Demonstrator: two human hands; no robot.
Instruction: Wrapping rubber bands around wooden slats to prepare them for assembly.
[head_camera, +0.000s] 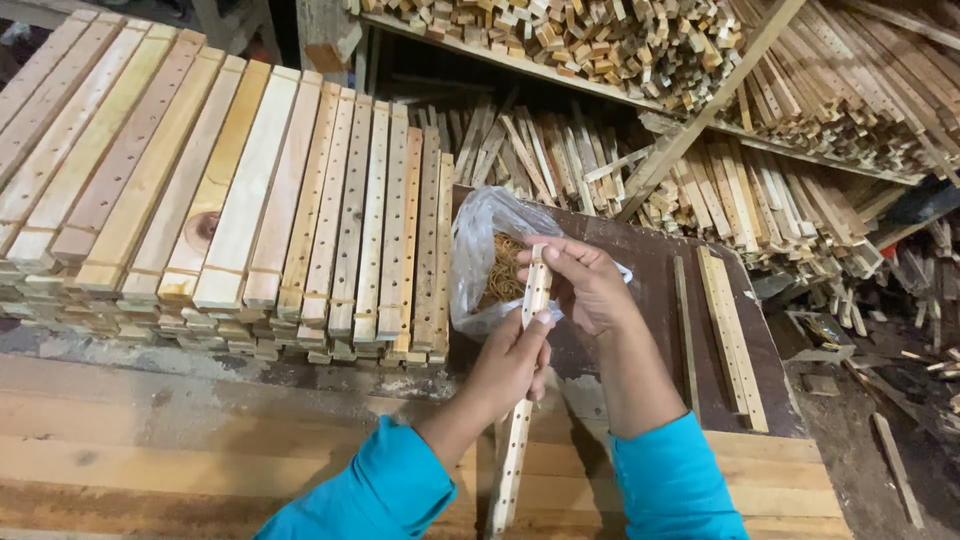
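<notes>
Left hand (510, 365) grips drilled wooden slat (523, 400) mid-length; right hand (580, 285) fingers pinch its top end beside plastic bag (480, 240); banded slat stacks (230, 200) done.

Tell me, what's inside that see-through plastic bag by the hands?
The plastic bag holds a tangle of thin brownish-yellow strands; what they are is unclear. The drilled wooden strip and right hand cover part of it.

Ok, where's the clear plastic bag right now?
In the head view the clear plastic bag sits at centre, just behind the drilled wooden slat both hands hold, right of the stacked slats.
</notes>
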